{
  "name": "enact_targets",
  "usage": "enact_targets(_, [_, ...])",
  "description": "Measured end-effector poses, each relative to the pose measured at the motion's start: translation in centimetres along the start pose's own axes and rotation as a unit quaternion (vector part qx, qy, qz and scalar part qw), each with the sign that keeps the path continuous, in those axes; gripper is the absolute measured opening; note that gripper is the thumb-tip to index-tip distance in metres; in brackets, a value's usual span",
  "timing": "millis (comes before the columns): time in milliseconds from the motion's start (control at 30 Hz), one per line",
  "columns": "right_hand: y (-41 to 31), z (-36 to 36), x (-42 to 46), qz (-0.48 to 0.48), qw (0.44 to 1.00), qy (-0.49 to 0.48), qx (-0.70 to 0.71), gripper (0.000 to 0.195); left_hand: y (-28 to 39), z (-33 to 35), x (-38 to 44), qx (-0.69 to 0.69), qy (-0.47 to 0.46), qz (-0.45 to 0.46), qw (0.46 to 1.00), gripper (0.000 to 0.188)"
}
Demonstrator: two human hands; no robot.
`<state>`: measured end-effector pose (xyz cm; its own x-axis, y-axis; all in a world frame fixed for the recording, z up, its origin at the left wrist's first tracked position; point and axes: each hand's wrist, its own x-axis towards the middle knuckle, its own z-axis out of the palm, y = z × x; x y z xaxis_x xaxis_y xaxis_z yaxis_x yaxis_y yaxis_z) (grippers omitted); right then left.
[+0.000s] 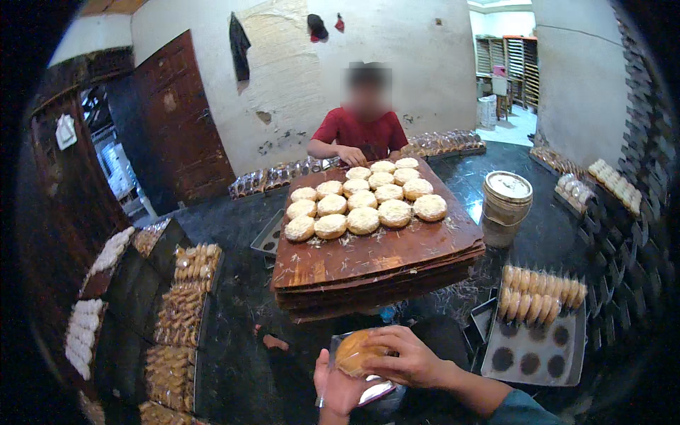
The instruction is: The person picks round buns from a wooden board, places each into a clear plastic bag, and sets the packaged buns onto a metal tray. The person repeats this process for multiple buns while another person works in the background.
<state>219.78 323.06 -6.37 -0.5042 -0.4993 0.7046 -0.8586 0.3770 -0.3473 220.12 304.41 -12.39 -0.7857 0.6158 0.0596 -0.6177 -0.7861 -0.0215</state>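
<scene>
A round golden-brown bun (351,351) is partly inside a clear plastic bag (334,345), low in the middle of the view. My right hand (406,355) grips it from the right and above, fingers spread over its top. From below and the left, my left hand (339,383) holds the bag and bun, thumb up along the side. Beneath my hands lies a shiny stack of what looks like plastic bags (376,390), partly covered. Ahead stands a stack of brown boards (361,265) bearing rows of round buns with a pale shredded topping (363,219).
Across the boards sits a person in a red shirt (358,130), one hand near the far buns. At right are a lidded bucket (507,207) and a baking tray (518,345) with bagged buns (539,295). Trays of packed baked goods (178,319) line the left floor.
</scene>
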Motion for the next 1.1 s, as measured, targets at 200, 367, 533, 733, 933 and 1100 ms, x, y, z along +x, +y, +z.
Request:
enact_targets(200, [0.2, -2.8, -1.8, 0.194, 0.951, 0.113, 0.214, 0.006, -2.2, -1.0, 1.2, 0.343, 0.264, 0.163, 0.886, 0.043])
enact_targets(367, [-0.3, -0.8, -8.3, 0.472, 0.821, 0.143, 0.289, 0.015, -4.0, -5.2, 0.5, 0.573, 0.178, 0.120, 0.791, 0.016])
enact_targets(533, [-0.4, 3.8, -15.3, 0.570, 0.595, 0.297, 0.482, 0.010, -5.7, -7.5, 0.4, 0.629, 0.247, 0.093, 0.731, 0.011])
enact_targets(733, [1.4, 4.7, -13.9, 0.522, 0.715, 0.304, 0.353, 0.009, -3.6, -9.2, 0.7, 0.610, 0.253, 0.232, 0.714, 0.017])
enact_targets(933, [2.6, 5.7, -14.2, 0.478, 0.815, 0.167, 0.281, 0.012, -4.1, -6.3, 0.3, 0.659, 0.263, 0.196, 0.677, 0.014])
enact_targets(1100, [1.0, 5.2, -12.9, 0.528, 0.678, 0.287, 0.422, 0.015, -5.0, -7.3, -0.2, 0.564, 0.282, 0.229, 0.742, 0.026])
